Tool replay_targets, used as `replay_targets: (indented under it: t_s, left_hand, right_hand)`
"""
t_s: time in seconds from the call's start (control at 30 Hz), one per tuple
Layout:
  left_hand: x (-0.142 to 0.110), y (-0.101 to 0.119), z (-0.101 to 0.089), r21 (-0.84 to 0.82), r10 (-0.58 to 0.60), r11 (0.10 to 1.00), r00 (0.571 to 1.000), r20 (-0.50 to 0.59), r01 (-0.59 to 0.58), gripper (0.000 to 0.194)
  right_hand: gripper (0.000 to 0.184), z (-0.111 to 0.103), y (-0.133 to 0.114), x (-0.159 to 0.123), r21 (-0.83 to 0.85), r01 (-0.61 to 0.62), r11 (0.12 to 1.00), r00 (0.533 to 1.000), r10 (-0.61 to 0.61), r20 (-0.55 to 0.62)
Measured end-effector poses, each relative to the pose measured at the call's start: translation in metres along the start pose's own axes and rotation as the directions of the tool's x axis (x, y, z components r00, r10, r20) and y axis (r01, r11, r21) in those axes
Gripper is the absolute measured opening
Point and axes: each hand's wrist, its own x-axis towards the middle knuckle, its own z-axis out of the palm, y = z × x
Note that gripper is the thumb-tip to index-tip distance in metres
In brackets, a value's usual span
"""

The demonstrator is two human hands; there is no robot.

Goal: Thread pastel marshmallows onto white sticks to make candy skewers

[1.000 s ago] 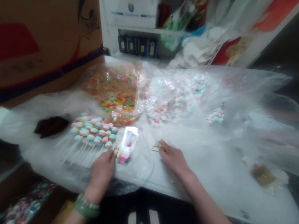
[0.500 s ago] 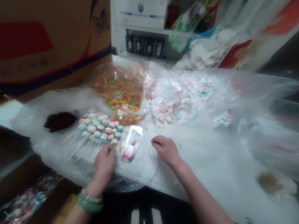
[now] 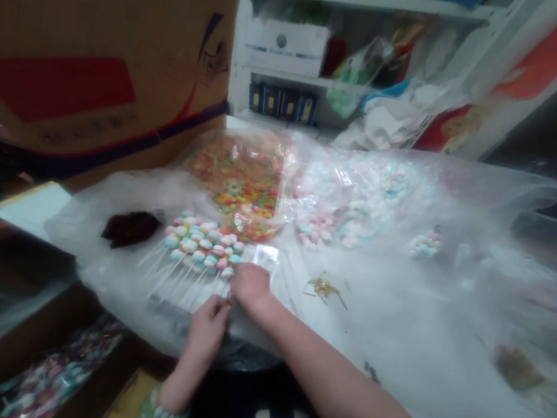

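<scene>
The right hand, its grip hidden from view, is closing in on the left hand, which is pinching a small gold piece beside the marshmallow sticks, bringing both hands to one working point.

Indoor light dim, cool. Glare on the crinkled clear plastic bags; dark upper right corner. Smearing blur strongest toward edges; tall brown cardboard box shadowed, soft.
</scene>
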Motion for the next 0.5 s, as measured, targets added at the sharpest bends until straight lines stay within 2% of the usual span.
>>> replay_targets:
  t_s: [0.13,0.23,0.37,0.5]
  left_hand:
    - [0.001,-0.003,0.002,-0.015,0.019,1.0,1.0,-0.018,-0.02,0.028]
    - [0.0,-0.005,0.003,-0.111,-0.042,0.993,0.999,-0.004,0.042,0.033]
    - [0.0,-0.005,-0.002,-0.205,-0.121,0.971,0.992,0.022,0.123,0.034]
    - [-0.002,0.013,0.007,-0.211,-0.067,0.975,0.997,0.044,0.075,0.03]
  right_hand:
    - [0.024,-0.007,0.004,0.005,0.122,-0.098,0.988,0.995,0.1,-0.015]
    - [0.018,-0.017,0.019,0.002,0.265,-0.125,0.956,0.991,0.132,-0.008]
    - [0.018,-0.034,0.063,-0.016,0.402,-0.138,0.905,0.985,0.166,-0.036]
    - [0.016,-0.052,0.121,-0.042,0.388,-0.185,0.903,0.97,0.232,-0.078]
